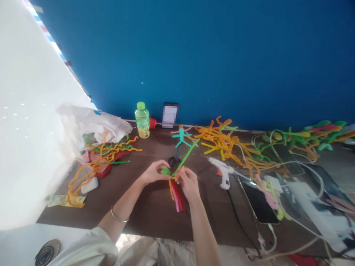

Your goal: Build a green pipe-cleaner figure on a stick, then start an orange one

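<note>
My left hand (155, 172) is closed around a wound green piece of pipe cleaner (165, 171) at the middle of the table. Its thumb and fingers pinch the bundle. Close beside it, my right hand (189, 183) has its fingertips together on the work, with an orange bit at them. A straight light-green pipe cleaner (190, 151) sticks up and right from between the hands. Below the hands, red and pink pipe cleaners (177, 197) and an orange one lie toward me; whether they are attached is hidden. Black scissors (174, 161) lie just behind my hands.
Behind the scissors lies a teal stick figure (181, 136). A phone (170, 115) leans on the blue wall by a green-capped bottle (142, 122). Orange pipe cleaners lie left (101, 166) and right (224, 142). A corded glue gun (222, 170) and a dark phone (257, 201) lie right.
</note>
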`<state>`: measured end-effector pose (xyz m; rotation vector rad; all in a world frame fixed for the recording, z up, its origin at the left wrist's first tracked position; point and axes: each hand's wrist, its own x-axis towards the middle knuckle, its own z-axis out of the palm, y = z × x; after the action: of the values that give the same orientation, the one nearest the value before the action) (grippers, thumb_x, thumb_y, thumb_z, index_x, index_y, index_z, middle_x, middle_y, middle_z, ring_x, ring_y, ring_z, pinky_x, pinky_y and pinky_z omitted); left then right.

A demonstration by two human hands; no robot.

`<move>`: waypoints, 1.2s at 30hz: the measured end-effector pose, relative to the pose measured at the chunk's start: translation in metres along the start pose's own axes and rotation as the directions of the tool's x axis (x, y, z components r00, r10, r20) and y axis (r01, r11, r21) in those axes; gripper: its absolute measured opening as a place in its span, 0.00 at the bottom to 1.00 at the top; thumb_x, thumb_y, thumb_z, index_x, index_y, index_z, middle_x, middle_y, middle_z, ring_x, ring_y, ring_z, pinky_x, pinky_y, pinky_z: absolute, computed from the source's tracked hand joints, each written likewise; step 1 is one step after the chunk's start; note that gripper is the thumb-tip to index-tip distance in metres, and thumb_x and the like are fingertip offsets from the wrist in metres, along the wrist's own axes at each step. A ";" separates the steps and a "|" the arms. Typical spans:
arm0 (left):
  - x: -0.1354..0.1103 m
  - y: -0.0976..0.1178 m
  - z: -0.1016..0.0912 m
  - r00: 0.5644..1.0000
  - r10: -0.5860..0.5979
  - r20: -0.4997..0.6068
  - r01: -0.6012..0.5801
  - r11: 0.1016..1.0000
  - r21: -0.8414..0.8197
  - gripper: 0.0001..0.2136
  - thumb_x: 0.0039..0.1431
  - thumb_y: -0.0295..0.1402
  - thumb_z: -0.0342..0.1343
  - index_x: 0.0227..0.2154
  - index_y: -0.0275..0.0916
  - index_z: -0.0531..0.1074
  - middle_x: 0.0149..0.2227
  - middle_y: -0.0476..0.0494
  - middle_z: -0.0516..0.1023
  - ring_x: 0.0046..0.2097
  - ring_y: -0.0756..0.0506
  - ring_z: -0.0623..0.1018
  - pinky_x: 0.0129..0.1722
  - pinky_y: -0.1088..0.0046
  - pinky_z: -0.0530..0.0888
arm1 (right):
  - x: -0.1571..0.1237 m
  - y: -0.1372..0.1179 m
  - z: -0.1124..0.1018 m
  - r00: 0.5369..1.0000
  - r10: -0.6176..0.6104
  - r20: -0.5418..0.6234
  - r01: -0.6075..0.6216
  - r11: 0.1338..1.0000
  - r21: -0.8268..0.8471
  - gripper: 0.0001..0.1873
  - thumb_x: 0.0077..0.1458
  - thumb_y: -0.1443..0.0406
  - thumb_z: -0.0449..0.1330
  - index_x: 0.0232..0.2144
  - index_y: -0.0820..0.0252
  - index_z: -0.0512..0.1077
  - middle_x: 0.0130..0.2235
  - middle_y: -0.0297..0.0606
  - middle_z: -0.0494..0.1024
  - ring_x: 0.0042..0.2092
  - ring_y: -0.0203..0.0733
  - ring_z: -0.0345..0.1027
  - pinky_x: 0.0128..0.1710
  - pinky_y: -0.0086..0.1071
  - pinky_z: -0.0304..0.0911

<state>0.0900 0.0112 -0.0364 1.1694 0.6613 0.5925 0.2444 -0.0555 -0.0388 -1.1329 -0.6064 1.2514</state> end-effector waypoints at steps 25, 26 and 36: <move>0.011 -0.013 0.013 0.842 0.031 -0.539 -0.212 0.937 -0.277 0.17 0.35 0.34 0.66 0.29 0.36 0.66 0.26 0.52 0.72 0.27 0.54 0.72 0.32 0.74 0.72 | -0.019 0.020 0.001 0.432 -0.884 0.179 0.522 0.083 -0.849 0.06 0.48 0.60 0.59 0.27 0.55 0.69 0.28 0.39 0.71 0.33 0.44 0.67 0.36 0.39 0.59; 0.010 -0.013 0.015 0.831 0.048 -0.554 -0.217 0.945 -0.244 0.17 0.35 0.34 0.66 0.29 0.36 0.66 0.26 0.51 0.72 0.26 0.54 0.72 0.31 0.75 0.71 | -0.021 0.021 0.004 0.464 -0.837 0.291 0.513 -0.014 -0.858 0.03 0.48 0.62 0.60 0.28 0.54 0.71 0.29 0.38 0.73 0.33 0.43 0.67 0.37 0.38 0.57; 0.006 -0.010 0.026 0.927 0.006 -0.374 -0.178 0.888 -0.424 0.14 0.38 0.33 0.65 0.27 0.35 0.67 0.27 0.48 0.75 0.31 0.49 0.76 0.41 0.66 0.72 | -0.012 0.016 0.010 0.550 -0.785 0.285 0.279 -0.149 -0.949 0.10 0.54 0.64 0.55 0.38 0.51 0.72 0.38 0.41 0.75 0.42 0.45 0.64 0.45 0.43 0.46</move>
<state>0.1139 -0.0031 -0.0406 0.6558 0.7315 1.0048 0.2259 -0.0647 -0.0473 -1.7817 -1.5158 -0.5013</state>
